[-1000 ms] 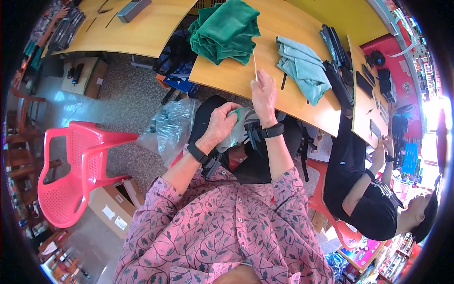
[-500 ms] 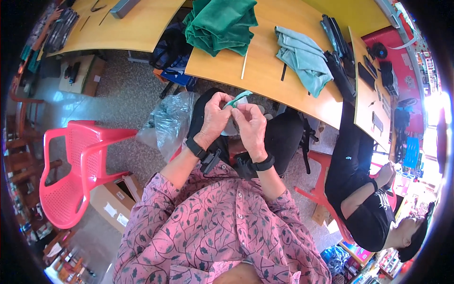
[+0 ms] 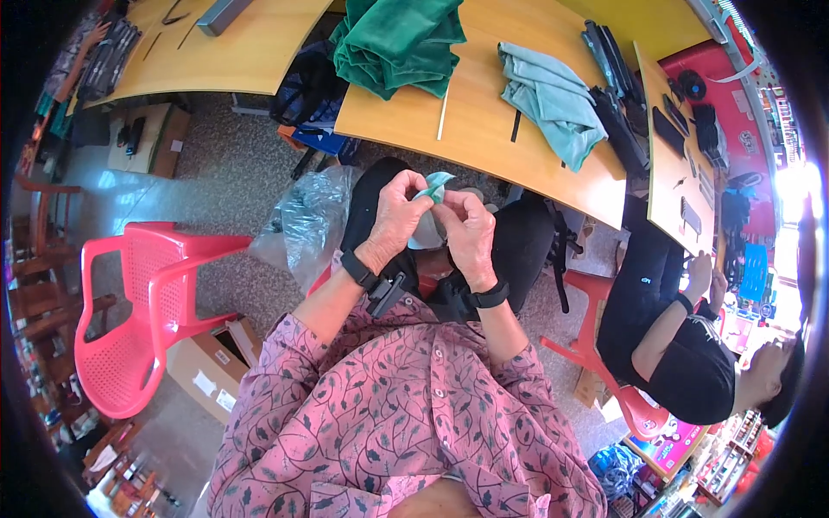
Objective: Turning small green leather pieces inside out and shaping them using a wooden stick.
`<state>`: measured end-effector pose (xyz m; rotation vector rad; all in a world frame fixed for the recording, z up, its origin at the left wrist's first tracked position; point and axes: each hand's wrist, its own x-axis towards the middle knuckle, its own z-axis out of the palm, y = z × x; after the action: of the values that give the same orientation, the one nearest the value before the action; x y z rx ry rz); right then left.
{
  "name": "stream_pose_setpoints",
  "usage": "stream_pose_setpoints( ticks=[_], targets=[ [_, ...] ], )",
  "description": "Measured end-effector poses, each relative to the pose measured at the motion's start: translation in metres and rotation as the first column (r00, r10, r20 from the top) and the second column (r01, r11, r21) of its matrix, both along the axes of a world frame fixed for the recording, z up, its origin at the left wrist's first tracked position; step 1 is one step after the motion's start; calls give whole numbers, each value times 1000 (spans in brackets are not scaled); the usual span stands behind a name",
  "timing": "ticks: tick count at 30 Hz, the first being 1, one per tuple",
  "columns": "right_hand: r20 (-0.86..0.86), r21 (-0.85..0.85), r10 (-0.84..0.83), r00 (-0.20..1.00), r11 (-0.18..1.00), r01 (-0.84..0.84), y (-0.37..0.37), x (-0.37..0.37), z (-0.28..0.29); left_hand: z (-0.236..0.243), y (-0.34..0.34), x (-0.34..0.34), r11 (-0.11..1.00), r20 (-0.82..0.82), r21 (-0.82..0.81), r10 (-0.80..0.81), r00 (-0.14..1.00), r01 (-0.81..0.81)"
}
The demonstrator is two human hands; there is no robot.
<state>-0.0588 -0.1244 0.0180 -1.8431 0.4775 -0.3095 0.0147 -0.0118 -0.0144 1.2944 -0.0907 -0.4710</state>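
Observation:
Above my lap, my left hand (image 3: 397, 222) pinches a small piece of pale green and darker green cloth (image 3: 439, 183) between thumb and fingers. My right hand (image 3: 469, 233) closes on the same cloth from the other side, the fingertips of both hands nearly meeting. The cloth stands up in a small fold over the fingertips. Under the hands is a whitish rounded thing (image 3: 427, 233) whose kind I cannot make out. Each wrist wears a black strap.
Ahead, a wooden table (image 3: 484, 112) carries a green cloth stack (image 3: 397, 47) and folded pale green cloth (image 3: 553, 104). A clear plastic bag (image 3: 302, 224) lies by my left leg. A pink chair (image 3: 138, 319) and cardboard box (image 3: 211, 367) are left. A co-worker (image 3: 691, 358) sits right.
The cloth between my fingers has turned more upright and shows more of its pale side. My right hand has shifted slightly right. The co-worker's hands have moved toward the side table.

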Motion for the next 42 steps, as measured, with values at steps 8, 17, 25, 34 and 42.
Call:
stream_pose_setpoints(
  ticks=[8, 17, 25, 34, 42],
  targets=[
    [181, -342, 29, 983, 939, 35, -5, 1, -15, -5, -4, -2, 997, 153, 62, 36, 988, -46],
    [139, -85, 299, 944, 953, -289, -4, -8, 12, 8, 4, 3, 878, 416, 476, -177, 892, -48],
    [105, 227, 174, 979, 954, -194, -6, -13, 13, 6, 4, 8, 961, 260, 75, -276, 925, 265],
    [225, 204, 38, 974, 975, -85, -13, -11, 3, 4, 5, 4, 933, -118, -240, -302, 946, 268],
    [70, 469, -46, 996, 883, 8, -13, -9, 4, 19, 1, -1, 929, -8, -213, -311, 950, 302]
  ],
)
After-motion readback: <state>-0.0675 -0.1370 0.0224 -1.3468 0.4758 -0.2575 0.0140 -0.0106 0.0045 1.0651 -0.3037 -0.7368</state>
